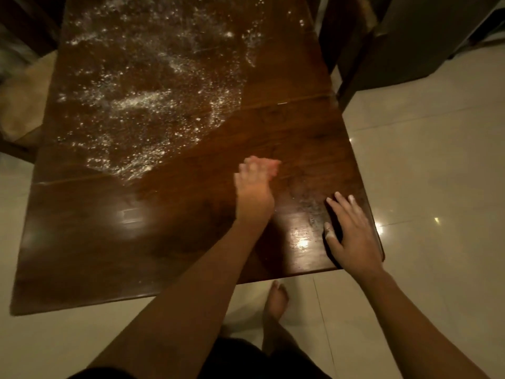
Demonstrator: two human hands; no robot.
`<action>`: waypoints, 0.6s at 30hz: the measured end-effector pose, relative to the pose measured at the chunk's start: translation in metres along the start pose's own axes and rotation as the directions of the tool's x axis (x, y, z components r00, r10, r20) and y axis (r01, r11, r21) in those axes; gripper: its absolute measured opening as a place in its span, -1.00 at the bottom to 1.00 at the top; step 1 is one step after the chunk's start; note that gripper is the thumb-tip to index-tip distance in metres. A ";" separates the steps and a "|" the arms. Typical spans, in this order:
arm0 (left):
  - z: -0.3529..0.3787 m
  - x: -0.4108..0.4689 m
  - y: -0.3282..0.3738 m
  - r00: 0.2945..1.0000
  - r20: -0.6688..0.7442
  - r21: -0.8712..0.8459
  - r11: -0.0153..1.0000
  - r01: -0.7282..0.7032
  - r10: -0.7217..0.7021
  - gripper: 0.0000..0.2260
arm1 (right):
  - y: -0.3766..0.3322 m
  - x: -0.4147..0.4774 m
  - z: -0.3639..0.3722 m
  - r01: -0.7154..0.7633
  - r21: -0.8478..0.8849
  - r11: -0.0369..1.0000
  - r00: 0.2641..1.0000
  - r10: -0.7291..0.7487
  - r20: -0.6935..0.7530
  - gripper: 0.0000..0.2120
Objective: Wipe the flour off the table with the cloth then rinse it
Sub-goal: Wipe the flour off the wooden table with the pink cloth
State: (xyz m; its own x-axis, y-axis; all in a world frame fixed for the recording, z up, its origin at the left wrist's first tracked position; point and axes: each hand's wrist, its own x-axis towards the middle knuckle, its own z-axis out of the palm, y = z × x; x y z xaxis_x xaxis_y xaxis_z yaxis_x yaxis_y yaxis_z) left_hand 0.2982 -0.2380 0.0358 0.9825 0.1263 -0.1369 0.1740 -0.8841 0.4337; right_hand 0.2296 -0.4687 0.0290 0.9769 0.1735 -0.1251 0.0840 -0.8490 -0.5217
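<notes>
Patchy white flour (pixel 142 102) across the far left of the wooden table (pixel 82 242)

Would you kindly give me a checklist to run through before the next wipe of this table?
1. The cloth in view: not ok; none plainly shows.
2. What the left hand holds: cannot tell; it is blurred above the table.
3. The right hand steadying: ok; it lies flat, fingers straight, by the near right corner.
4. The flour wiped off: not ok; it covers the far left part.
5. Near side clean: not ok; a faint smear shows beside the right hand.
</notes>
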 end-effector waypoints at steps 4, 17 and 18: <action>0.019 -0.063 0.024 0.835 0.304 0.053 0.867 -0.495 0.458 -0.27 | -0.002 0.002 0.001 -0.102 0.073 0.992 0.987 0.110 -0.117 -0.39; -0.030 -0.005 -0.031 0.991 -0.134 -0.022 1.000 0.015 -0.018 -0.37 | -0.001 0.003 0.007 -0.100 -0.097 0.990 0.988 0.087 -0.130 -0.42; -0.022 -0.013 -0.018 0.989 -0.087 -0.044 0.992 -0.121 0.117 -0.33 | -0.002 0.004 0.007 -0.102 -0.088 0.991 0.986 0.090 -0.138 -0.41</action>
State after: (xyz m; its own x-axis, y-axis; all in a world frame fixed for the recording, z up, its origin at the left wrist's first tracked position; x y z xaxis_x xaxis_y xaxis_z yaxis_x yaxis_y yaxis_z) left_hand 0.2833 -0.2138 0.0488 0.9982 0.0604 -0.0069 0.0561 -0.8724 0.4856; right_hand 0.2315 -0.4628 0.0237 0.9982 0.0261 -0.0536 0.0005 -0.9030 -0.4296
